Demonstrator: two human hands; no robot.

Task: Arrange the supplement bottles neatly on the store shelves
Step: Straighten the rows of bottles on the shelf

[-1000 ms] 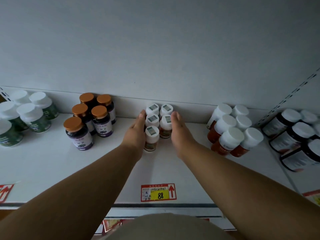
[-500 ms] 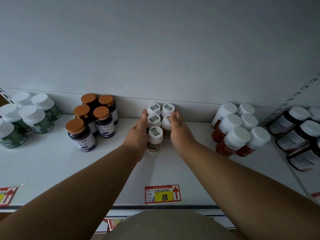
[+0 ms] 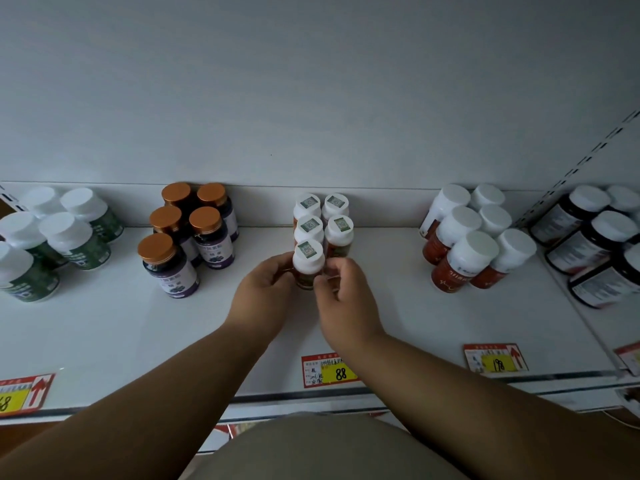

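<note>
Fingers point(image 3: 277, 271) of the left hand point(image 3: 263, 299) are curling round the left side of the front small bottle point(image 3: 307, 265) at the centre of the frame, while the right hand point(image 3: 343, 299) is pinching its right side with curled fingertips, so both hands are gripping the same bottle. Going from the left edge, green-labelled bottles with white caps point(image 3: 69, 237) are standing in a cluster on the white shelf point(image 3: 121, 334). Just right of them, five dark bottles with copper caps point(image 3: 187, 230) are sitting in a loose group. At centre, the held bottle is standing at the front of four more small white-capped bottles point(image 3: 323, 220), which are lining up in two rows toward the back wall. Further right, red bottles with white caps point(image 3: 474, 244) are crowding together, and dark bottles with white caps point(image 3: 595, 244) are leaning at the right edge. Along the lower part of the frame, a price tag reading 88 point(image 3: 329, 370) is sitting on the shelf edge.
</note>
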